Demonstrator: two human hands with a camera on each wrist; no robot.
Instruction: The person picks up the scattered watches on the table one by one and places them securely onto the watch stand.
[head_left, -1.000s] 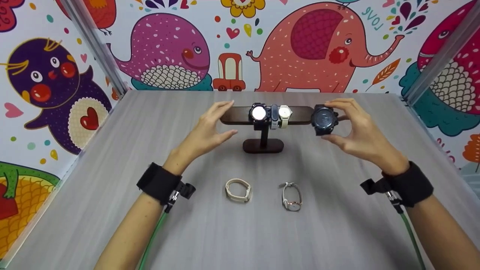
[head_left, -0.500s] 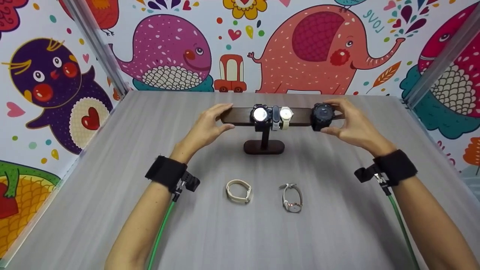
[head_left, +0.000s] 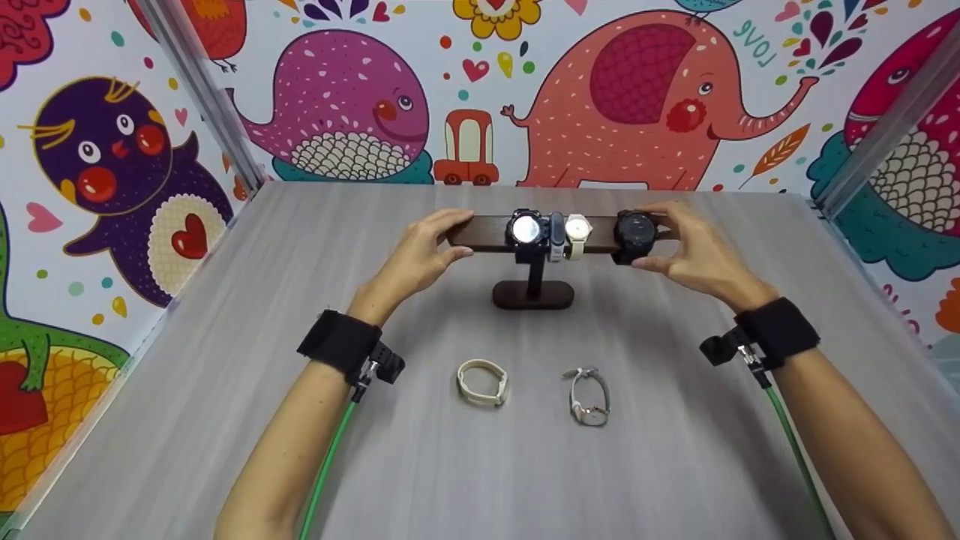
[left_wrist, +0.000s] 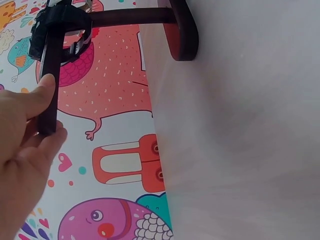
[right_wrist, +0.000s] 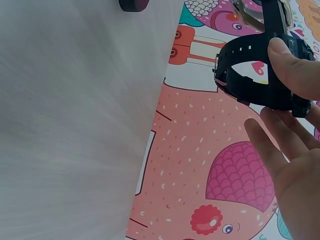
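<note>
A dark wooden watch stand [head_left: 482,234] with a horizontal bar stands at the back of the table. My left hand [head_left: 420,251] grips the bar's left end between thumb and fingers, as the left wrist view also shows. At the other end my right hand [head_left: 694,251] pinches a black watch [head_left: 636,234]; its strap loop [right_wrist: 245,47] is around the bar. Toward the bar's middle hang a black watch with a bright, glaring face [head_left: 526,229], a slim grey band [head_left: 556,236] and a pale watch [head_left: 577,229].
On the grey table [head_left: 360,465], in front of the stand, lie a beige band [head_left: 482,382] at left and a thin-strapped watch [head_left: 590,397] at right. Printed cartoon walls [head_left: 352,97] enclose the back and sides. Green cables [head_left: 330,457] trail from both wrist cameras.
My right hand has moved left, sliding the black watch from the bar's right tip further onto it. The left hand has closed its thumb and fingers onto the bar's left end.
</note>
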